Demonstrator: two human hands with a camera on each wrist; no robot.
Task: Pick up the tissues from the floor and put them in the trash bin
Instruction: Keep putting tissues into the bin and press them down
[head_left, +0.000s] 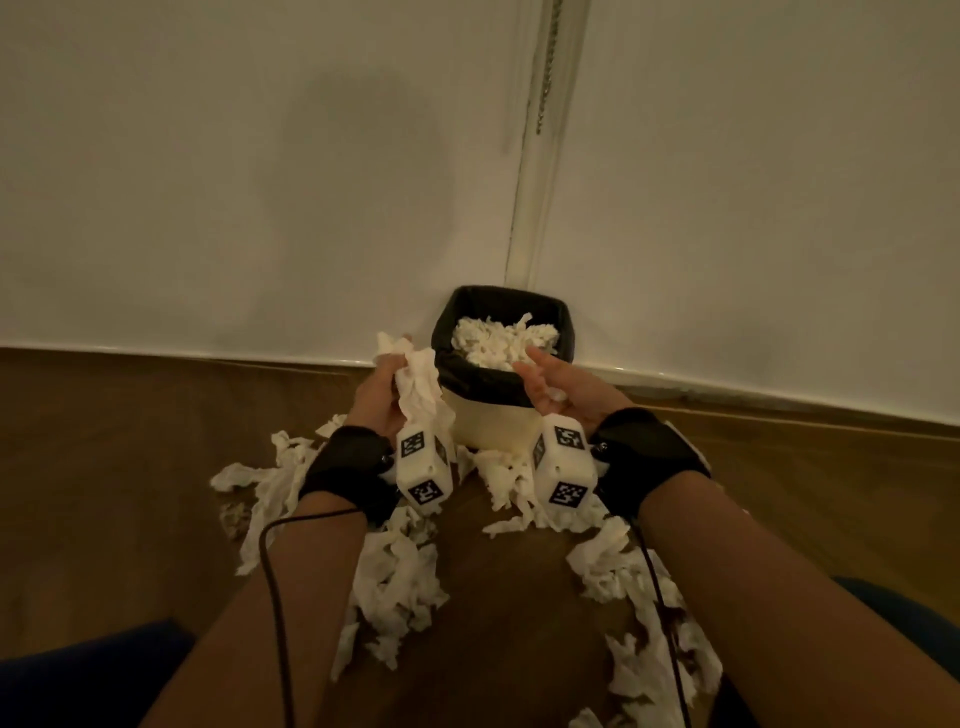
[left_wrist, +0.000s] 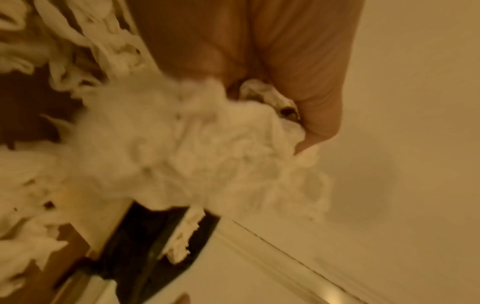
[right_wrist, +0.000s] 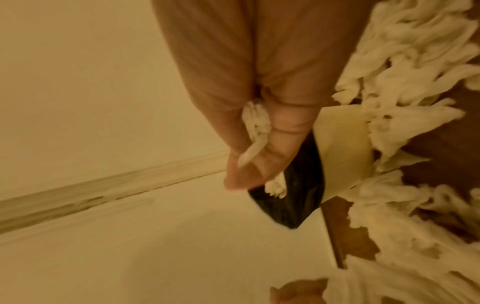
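Here, a crumpled wad of tissues (head_left: 418, 387) is gripped by the left hand (head_left: 382, 395), whose fingers are curled round it; the wad is held up just beside the left rim of the trash bin (head_left: 488, 418), and a loose end trails down past the wrist. In the left wrist view the same wad (left_wrist: 197, 156) is seen bunched under the curled fingers (left_wrist: 319, 86), with the bin's black liner (left_wrist: 145, 244) below it.

The right hand (head_left: 550, 387) is held at the near right edge of the bin, just over the rim. A small scrap of tissue (right_wrist: 255, 131) is pinched between its thumb and fingers (right_wrist: 285, 123), as the right wrist view shows.

The bin is set on the wooden floor (head_left: 130, 467) against the white wall (head_left: 234, 182), and its black liner is already heaped with tissues (head_left: 501, 340). Many more tissues (head_left: 395, 577) are scattered over the floor in front of the bin and along both forearms.
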